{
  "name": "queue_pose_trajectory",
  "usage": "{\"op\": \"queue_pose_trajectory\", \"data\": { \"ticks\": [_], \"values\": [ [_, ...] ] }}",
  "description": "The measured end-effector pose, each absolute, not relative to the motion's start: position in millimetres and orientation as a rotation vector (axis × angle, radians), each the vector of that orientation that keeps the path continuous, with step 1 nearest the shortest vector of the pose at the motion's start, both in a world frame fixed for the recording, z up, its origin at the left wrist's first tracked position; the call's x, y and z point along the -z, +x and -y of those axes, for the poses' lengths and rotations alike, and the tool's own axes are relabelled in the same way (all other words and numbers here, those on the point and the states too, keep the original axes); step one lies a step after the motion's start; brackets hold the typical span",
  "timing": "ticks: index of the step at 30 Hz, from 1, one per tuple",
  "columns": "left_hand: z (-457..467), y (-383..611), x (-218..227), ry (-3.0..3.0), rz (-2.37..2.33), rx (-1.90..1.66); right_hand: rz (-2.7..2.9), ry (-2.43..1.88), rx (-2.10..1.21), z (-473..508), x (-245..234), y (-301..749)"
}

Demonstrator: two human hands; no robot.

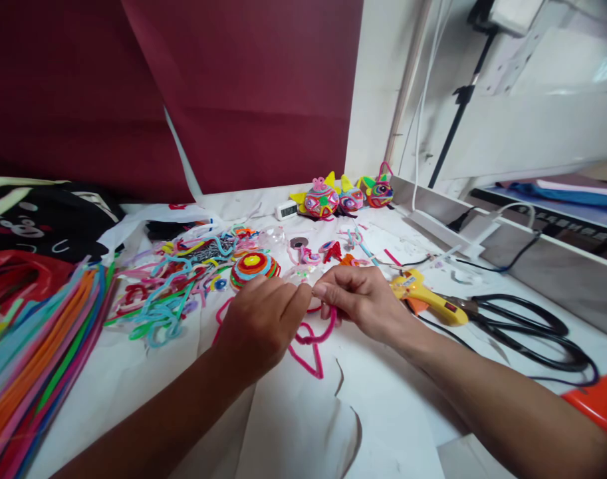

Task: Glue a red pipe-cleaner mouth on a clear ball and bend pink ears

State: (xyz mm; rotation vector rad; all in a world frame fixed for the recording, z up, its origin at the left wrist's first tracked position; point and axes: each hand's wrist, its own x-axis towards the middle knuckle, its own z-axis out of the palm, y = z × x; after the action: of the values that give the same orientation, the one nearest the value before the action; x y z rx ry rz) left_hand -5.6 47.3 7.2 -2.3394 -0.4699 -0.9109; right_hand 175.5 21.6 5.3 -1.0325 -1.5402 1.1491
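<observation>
My left hand (260, 319) and my right hand (360, 301) meet over the middle of the white table (303, 426). Both pinch a pink pipe cleaner (308, 346), bent into loops that trail down onto the table below my fingers. The fingertips of the two hands nearly touch. Just behind my left hand sits a round ball wound in rainbow pipe cleaners (253, 266).
A stack of straight coloured pipe cleaners (28, 352) lies at the left, a tangle of bent ones (173, 286) behind it. A yellow glue gun (425, 296) and black scissors (522, 326) lie right of my hand. Three finished colourful figures (346, 195) stand at the back.
</observation>
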Motion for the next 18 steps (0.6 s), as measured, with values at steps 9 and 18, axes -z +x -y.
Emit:
{"op": "queue_pose_trajectory", "data": {
  "ticks": [9, 18],
  "values": [
    [-46.5, -9.0, -7.7, -2.433, 0.953, 1.056, 1.532, -1.019, -1.161, -26.8, -9.4, 177.7],
    [-47.6, -10.3, -10.9, -2.439, 1.062, 1.079, 1.480, -1.044, -1.358, -26.7, -5.4, 176.1]
  ]
}}
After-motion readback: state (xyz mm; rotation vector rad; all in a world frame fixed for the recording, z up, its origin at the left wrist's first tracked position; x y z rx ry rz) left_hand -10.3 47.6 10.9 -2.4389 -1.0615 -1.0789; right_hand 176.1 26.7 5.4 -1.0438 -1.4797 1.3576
